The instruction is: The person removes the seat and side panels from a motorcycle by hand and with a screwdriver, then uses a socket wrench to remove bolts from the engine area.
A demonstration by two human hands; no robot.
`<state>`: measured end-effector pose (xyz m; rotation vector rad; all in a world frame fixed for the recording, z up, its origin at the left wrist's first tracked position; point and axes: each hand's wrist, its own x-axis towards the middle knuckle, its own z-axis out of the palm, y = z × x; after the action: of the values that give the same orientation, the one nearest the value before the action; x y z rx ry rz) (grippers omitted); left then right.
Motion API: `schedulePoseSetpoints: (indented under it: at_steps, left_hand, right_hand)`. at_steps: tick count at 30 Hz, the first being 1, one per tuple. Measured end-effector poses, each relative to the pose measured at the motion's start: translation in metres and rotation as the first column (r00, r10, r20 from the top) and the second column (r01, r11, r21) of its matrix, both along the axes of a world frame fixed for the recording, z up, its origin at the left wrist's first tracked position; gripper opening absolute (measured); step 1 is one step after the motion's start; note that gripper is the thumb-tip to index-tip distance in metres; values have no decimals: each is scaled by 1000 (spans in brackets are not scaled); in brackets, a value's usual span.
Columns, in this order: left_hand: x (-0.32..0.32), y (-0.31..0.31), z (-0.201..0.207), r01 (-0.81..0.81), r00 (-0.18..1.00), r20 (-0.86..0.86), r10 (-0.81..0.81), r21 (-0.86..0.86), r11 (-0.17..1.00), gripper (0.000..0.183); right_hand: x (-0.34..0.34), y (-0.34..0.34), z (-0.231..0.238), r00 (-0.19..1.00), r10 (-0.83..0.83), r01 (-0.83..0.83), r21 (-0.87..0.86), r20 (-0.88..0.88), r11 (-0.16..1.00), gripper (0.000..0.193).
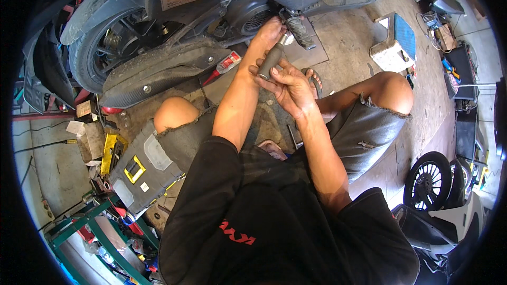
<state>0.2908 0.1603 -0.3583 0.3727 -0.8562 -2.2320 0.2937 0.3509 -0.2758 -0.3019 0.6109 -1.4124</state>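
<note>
My right hand [290,87] is closed around a dark grey cylindrical tool [272,59], its thumb along the near end. The tool slants up toward the scooter and ends in a shiny metal tip [286,39]; its exact kind does not show. Just beyond that tip, my left hand [270,30] reaches in under the scooter [177,0] beside its round slotted cover [256,18]. The left fingers look curled, and what they grip is hidden. A black ribbed rubber part [301,32] hangs from the scooter right of my left hand.
A red-and-white tube [228,62] lies by the exhaust cover [158,76], left of my left forearm. A white step stool with a blue top [404,39] stands at right. Beside my left knee lies a grey toolbox [138,171]. A loose black wheel [428,180] is at lower right.
</note>
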Motion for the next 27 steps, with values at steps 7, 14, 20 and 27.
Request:
schedulePoseSetpoints:
  at_steps: [7, 14, 20, 27]
  left_hand:
    - [-3, -1, 1, 18, 1000, -18, -15, 135, 991, 28]
    - [-10, 21, 16, -179, 982, -45, 185, 101, 979, 15]
    - [-19, 26, 5, -341, 940, 0, 341, 3, 940, 14]
    - [-29, 31, 6, -371, 923, 60, 379, -119, 921, 15]
  right_hand:
    - [4, 4, -5, 993, -34, 52, 157, -112, 986, 31]
    - [14, 55, 19, 890, 212, -34, 405, -404, 914, 34]
    - [2, 86, -2, 852, 215, 7, 419, -478, 908, 29]
    - [-1, 86, -8, 848, 235, -2, 441, -475, 898, 26]
